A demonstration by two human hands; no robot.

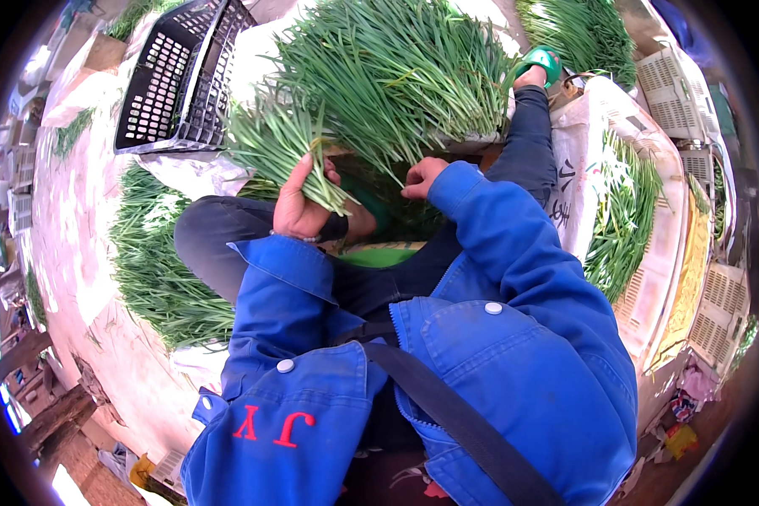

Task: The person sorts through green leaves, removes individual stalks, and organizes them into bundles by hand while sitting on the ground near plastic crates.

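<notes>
My left hand (299, 207) is closed round a bunch of green chives (282, 148), its pale cut ends pointing down toward my lap. Just right of it, my right hand (423, 177) is closed with the fingertips pressed together. It sits at the near edge of a large heap of chives (388, 67), by the tip of a pale stem. Whether that stem is in its fingers I cannot make out. The heap lies in front of me, leaves toward the far left and stem ends toward the near right.
A black plastic crate (177, 76) stands at the far left. More chives lie in a pile (164, 261) by my left knee and in a lined pale crate (624, 219) on the right. A green slipper (541, 63) is on my outstretched foot. Pale crates (670, 93) line the right side.
</notes>
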